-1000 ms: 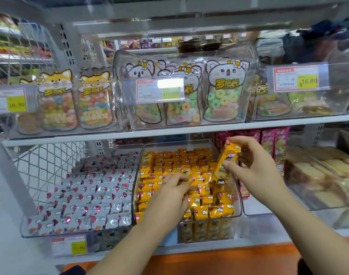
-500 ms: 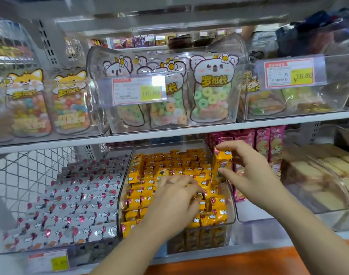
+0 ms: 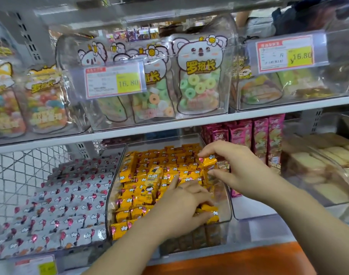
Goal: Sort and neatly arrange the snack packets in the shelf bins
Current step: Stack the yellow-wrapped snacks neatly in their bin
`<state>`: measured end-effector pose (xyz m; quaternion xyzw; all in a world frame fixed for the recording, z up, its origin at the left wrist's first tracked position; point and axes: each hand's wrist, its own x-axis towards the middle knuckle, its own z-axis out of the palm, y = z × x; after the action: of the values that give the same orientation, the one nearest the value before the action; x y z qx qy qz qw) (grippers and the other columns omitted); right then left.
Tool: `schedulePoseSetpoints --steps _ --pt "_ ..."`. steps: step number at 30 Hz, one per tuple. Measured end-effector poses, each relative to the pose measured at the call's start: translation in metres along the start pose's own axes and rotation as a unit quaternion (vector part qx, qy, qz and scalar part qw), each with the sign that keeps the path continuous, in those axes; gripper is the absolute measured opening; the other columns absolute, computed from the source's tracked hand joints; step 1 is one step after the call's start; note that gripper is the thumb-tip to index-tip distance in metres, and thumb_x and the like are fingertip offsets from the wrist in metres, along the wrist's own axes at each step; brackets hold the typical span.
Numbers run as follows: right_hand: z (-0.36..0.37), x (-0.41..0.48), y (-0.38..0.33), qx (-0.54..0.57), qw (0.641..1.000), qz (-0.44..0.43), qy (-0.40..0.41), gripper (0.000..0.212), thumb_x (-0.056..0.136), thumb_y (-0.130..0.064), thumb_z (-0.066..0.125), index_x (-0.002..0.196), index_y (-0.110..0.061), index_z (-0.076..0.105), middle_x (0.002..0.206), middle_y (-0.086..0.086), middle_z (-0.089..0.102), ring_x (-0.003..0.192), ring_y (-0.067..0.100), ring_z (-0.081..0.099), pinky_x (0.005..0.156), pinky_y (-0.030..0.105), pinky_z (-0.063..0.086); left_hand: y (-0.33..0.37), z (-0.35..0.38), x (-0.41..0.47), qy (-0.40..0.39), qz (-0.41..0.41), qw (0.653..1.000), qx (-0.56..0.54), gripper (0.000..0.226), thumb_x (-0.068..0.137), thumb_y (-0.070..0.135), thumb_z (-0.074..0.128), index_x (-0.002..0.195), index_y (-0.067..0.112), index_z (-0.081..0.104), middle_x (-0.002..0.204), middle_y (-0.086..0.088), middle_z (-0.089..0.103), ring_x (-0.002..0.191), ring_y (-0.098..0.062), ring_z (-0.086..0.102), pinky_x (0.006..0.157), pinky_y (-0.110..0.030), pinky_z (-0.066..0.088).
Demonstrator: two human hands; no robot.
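R fingers (image 3: 209, 151): forefinger & thumb pinch one yellow packet (image 3: 209, 162); rest loosely bent.
L fingers (image 3: 201, 201): curled down, gripping yellow packets (image 3: 149, 175) at front-R corner; forefinger straight, flat on the pile.
Hands: R hand (image 3: 239, 171) over the bin's R side, L hand (image 3: 179, 213) nearer the front.
Task thing: pinched packet sits on top of the pile, R side, inside the clear bin (image 3: 227, 195).
Edges: R wrist crosses the bin's R wall; front wall just below L hand.
Open room: both hands work in the gap btwn pile & shelf board (image 3: 189, 124) above.
Materials: packets glossy film, pillow-shaped, red-tipped ends; bin hard clear plastic w/ rounded corners.
Neighbours: silver packets (image 3: 60, 195) in the bin to the L, pink packs (image 3: 259, 139) upright to the R.
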<state>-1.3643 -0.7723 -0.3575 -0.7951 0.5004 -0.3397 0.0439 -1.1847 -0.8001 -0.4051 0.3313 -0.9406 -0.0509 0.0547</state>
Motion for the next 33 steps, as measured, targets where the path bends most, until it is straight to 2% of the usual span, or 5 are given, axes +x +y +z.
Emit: schedulePoseSetpoints --steps 8,13,23,28,33 --pt "0.017 -0.002 0.006 -0.045 0.996 0.053 -0.055 0.036 0.083 -0.012 0.067 0.115 -0.026 0.058 0.090 -0.028 0.042 0.091 0.002 0.043 0.081 0.020 0.036 0.001 0.002 -0.006 0.017 -0.002 1.000 0.017 0.035 0.096 0.048 0.039 0.127 0.038 0.052 0.140 0.019 0.043 0.142 -0.006 0.014 0.112 -0.040 -0.014" --pt "0.017 0.000 0.009 -0.149 0.986 0.055 -0.051 0.031 0.085 -0.027 0.066 0.116 -0.030 0.062 0.114 -0.011 0.060 0.115 0.016 0.044 0.105 0.033 0.023 0.005 0.003 -0.007 0.051 -0.033 0.998 0.033 0.039 0.094 0.053 0.039 0.129 0.040 0.049 0.142 0.018 0.038 0.138 -0.004 0.021 0.110 -0.038 -0.018" --pt "0.029 -0.002 0.006 -0.257 0.950 0.150 -0.096 0.029 0.085 -0.039 0.062 0.114 -0.033 0.059 0.120 -0.007 0.060 0.134 0.014 0.028 0.115 0.046 -0.005 0.001 -0.008 0.020 0.091 -0.146 0.985 -0.010 0.020 0.097 0.032 0.046 0.108 0.034 0.062 0.115 0.013 0.062 0.110 -0.011 0.051 0.103 -0.036 0.029" --pt "0.041 -0.011 0.003 -0.353 0.925 0.114 -0.078 0.013 0.087 -0.027 0.059 0.093 -0.026 0.071 0.097 -0.006 0.069 0.131 0.023 0.035 0.112 0.053 -0.010 -0.003 -0.003 0.024 0.078 -0.160 0.984 -0.003 0.020 0.096 0.029 0.048 0.098 0.030 0.068 0.108 0.012 0.063 0.101 -0.012 0.055 0.101 -0.039 0.031" --pt "0.053 -0.016 0.009 -0.401 0.902 0.099 -0.129 0.026 0.092 -0.014 0.044 0.102 -0.022 0.067 0.105 -0.005 0.063 0.130 0.025 0.030 0.111 0.055 -0.010 0.001 -0.004 0.018 0.074 -0.154 0.985 -0.012 0.028 0.099 0.031 0.040 0.109 0.029 0.066 0.118 0.014 0.060 0.110 -0.012 0.051 0.106 -0.043 0.026"
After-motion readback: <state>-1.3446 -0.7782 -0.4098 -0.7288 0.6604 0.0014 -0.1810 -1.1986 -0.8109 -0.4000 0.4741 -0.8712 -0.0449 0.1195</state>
